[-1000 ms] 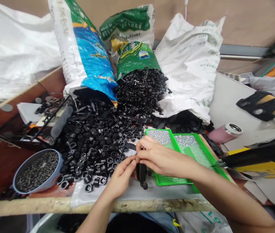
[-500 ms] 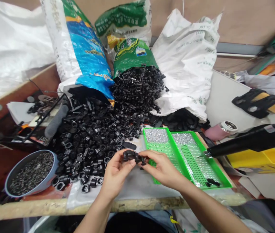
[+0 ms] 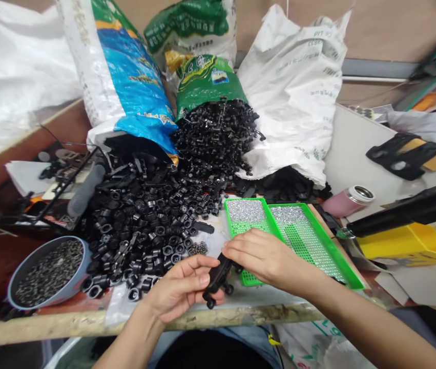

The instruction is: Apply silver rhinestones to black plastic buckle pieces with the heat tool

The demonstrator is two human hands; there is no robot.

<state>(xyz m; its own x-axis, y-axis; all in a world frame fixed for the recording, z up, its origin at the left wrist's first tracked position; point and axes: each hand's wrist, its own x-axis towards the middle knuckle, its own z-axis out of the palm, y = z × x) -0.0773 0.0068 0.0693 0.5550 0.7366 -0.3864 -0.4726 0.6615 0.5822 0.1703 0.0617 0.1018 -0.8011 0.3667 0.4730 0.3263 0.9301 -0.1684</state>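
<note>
My right hand (image 3: 264, 256) is shut on a black plastic moulded strip (image 3: 218, 277) that slants down toward my left hand (image 3: 179, 289). The strip has small round knobs at its lower end. The fingers of my left hand lie extended and apart, with their tips against the strip's lower part. Behind my right hand sit two green perforated trays (image 3: 294, 241) holding silvery granules. To the left of my hands spreads a heap of black plastic fittings (image 3: 137, 225). Part of the strip is hidden by my fingers.
Black parts spill from a green-labelled sack (image 3: 206, 87) and a blue sack (image 3: 125, 66). A blue bowl (image 3: 46, 271) holds small dark pieces. On the right are a black-handled tool (image 3: 406, 211), a yellow box (image 3: 406, 243) and a pink flask (image 3: 348, 201). A wooden edge (image 3: 144, 323) runs along the front.
The black strip has swung from lying crosswise between my hands to a downward slant. My right hand has moved up and right, and my left hand has opened its fingers.
</note>
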